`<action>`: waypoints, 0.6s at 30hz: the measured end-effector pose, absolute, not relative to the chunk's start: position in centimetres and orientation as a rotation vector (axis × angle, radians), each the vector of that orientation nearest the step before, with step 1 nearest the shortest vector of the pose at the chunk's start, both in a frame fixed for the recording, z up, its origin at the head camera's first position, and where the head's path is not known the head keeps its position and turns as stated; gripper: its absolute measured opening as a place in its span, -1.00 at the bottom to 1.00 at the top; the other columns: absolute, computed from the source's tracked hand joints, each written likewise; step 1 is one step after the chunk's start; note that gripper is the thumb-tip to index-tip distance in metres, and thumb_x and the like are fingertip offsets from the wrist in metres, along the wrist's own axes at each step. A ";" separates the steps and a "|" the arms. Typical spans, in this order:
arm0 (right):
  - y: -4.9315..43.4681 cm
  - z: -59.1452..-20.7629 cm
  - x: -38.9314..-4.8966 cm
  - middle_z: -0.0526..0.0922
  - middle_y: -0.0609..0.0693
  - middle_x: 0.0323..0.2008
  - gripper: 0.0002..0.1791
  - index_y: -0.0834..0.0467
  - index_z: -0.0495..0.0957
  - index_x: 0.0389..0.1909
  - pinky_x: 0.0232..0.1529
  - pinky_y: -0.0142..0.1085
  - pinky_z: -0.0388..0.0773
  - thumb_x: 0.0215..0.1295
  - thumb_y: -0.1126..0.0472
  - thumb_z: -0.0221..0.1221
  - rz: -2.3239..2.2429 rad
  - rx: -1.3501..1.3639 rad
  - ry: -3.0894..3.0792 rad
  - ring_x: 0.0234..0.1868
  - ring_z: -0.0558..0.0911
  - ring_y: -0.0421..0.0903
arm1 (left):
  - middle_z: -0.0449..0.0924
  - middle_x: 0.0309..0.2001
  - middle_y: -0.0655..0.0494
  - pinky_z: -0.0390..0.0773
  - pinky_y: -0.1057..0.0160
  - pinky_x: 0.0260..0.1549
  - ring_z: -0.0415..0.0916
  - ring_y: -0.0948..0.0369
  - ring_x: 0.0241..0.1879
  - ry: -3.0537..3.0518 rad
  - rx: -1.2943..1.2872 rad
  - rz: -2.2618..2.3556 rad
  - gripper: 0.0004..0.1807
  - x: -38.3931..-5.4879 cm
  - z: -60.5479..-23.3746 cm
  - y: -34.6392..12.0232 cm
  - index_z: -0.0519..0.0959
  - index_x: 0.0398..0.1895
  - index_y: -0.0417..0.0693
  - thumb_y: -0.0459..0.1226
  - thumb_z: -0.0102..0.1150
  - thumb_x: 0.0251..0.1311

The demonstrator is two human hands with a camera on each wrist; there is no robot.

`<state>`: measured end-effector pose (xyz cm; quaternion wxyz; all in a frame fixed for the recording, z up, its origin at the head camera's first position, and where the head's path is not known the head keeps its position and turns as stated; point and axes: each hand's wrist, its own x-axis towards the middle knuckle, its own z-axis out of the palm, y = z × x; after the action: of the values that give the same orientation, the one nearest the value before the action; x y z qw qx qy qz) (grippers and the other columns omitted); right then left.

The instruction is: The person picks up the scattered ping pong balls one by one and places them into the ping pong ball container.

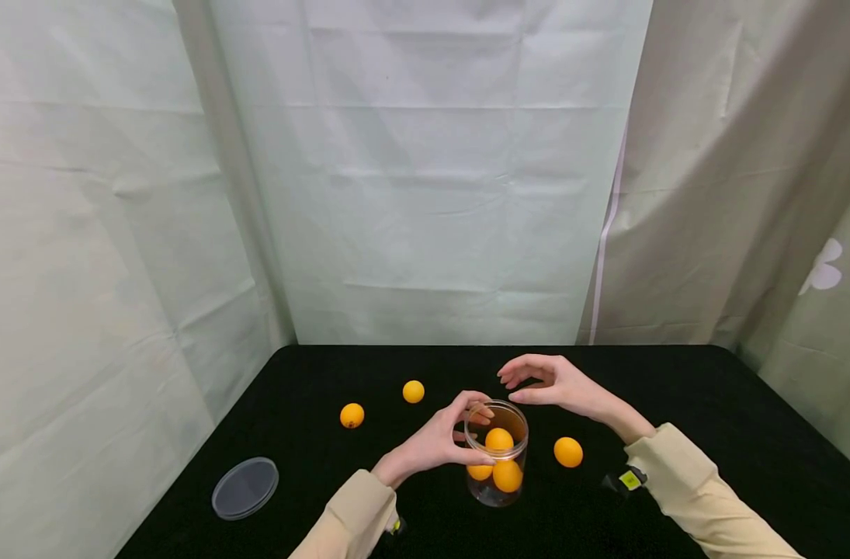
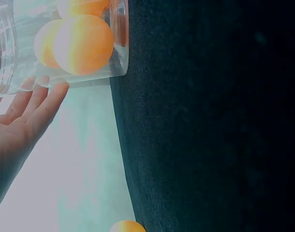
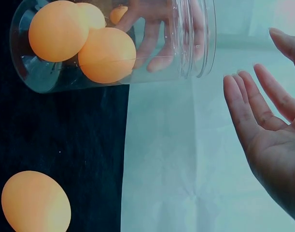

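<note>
Left hand grasping clear jar near rim; jar upright, three orange balls inside. Right hand released, fingers loosely bent near jar mouth. On black tabletop: loose ball right of my jar, pair of balls left, lid farther left.

Black table, jar, orange balls, lid
</note>
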<state>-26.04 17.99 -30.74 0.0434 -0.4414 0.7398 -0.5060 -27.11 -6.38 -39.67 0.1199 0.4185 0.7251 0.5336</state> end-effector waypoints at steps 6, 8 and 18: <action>18.3 -31.3 -26.6 0.46 0.26 -0.06 -0.66 0.43 0.36 0.00 -0.11 -0.12 0.45 0.18 0.47 0.08 -1.554 -1.343 2.269 -0.10 0.48 0.16 | 0.32 0.08 0.04 0.43 0.19 -0.16 0.32 0.06 0.05 2.131 1.217 1.557 -0.30 -27.1 -39.7 -6.4 0.13 0.21 0.08 -0.12 0.25 0.03; 18.5 -31.7 -27.0 0.46 0.24 -0.06 -0.65 0.40 0.37 0.01 -0.11 -0.13 0.45 0.19 0.46 0.08 -1.558 -1.342 2.270 -0.10 0.47 0.19 | 0.32 0.08 0.03 0.43 0.20 -0.16 0.32 0.06 0.05 2.136 1.211 1.552 -0.29 -27.1 -39.7 -6.4 0.12 0.22 0.08 -0.13 0.25 0.03; 19.3 -32.4 -27.9 0.47 0.18 -0.04 -0.65 0.27 0.40 0.04 -0.12 -0.14 0.46 0.21 0.36 0.12 -1.581 -1.299 2.287 -0.08 0.46 0.18 | 0.28 0.10 -0.14 0.42 0.19 -0.16 0.27 -0.10 0.07 2.110 1.203 1.554 -0.27 -27.2 -39.6 -6.5 0.10 0.23 -0.05 -0.19 0.26 0.03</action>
<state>-27.92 19.33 -32.40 0.0364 -0.4230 0.7448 -0.5148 -27.15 -6.48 -39.56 0.1289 0.4137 0.7257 0.5345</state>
